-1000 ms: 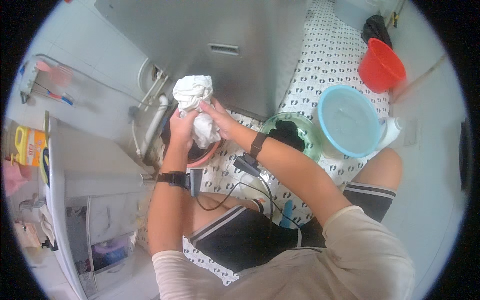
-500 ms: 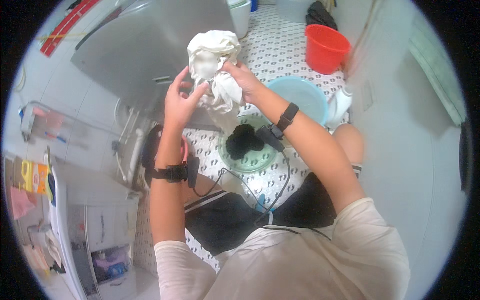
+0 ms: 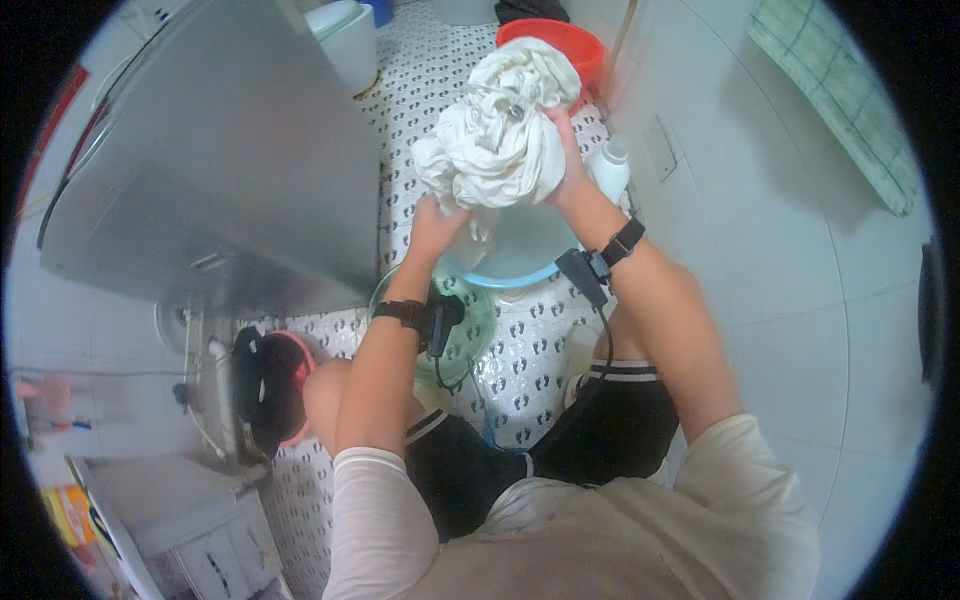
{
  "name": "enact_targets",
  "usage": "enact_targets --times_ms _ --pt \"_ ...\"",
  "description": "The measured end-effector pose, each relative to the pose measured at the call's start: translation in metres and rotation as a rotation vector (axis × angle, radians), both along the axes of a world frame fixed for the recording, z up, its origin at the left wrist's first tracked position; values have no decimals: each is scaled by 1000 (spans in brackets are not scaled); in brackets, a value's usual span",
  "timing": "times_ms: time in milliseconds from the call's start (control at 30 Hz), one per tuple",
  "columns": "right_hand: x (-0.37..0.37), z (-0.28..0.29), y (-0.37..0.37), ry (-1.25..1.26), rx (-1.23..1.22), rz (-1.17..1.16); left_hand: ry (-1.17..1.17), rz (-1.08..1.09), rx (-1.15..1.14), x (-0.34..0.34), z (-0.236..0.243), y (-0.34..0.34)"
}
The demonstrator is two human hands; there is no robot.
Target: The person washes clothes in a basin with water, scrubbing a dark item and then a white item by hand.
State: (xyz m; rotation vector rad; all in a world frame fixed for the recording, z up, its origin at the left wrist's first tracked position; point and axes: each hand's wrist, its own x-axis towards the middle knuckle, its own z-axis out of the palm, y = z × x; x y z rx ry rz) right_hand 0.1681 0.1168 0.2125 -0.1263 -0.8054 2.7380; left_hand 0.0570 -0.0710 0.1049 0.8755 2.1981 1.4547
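A bunched-up white cloth, seemingly a garment (image 3: 495,150), hangs in the air between my two hands. My left hand (image 3: 436,225) grips its lower left part from below, fingers partly hidden by the folds. On the other side my right hand (image 3: 570,155) holds the right edge, with most fingers behind the cloth. Beneath lies a light blue basin (image 3: 515,281) holding what looks like water; a loose end of the cloth dangles over it. A green translucent basin (image 3: 478,345) sits nearer me, partly covered by my left forearm and its wrist device.
At the left stands a pink basin (image 3: 302,436) with dark clothing (image 3: 262,385). A red bucket (image 3: 585,60) is behind the cloth, and a white bottle (image 3: 609,172) stands by the right wall. A large grey panel-like appliance (image 3: 220,160) bounds the left; a toilet (image 3: 345,45) lies beyond.
Both hands have carried the white cloth to the right, from above the green basin's far side to above the blue basin. The view has turned rightward, and the cloth looks more spread.
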Motion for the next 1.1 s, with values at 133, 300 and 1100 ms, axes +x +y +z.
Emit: enact_targets --times_ms 133,300,1100 --pt "8 -34 35 -89 -57 -19 -378 264 94 -4 -2 30" --pt "5 -97 46 -279 248 -106 -411 350 128 -31 -59 40" --pt "-6 -170 32 -835 1908 326 215 -357 -567 -38 -121 52"
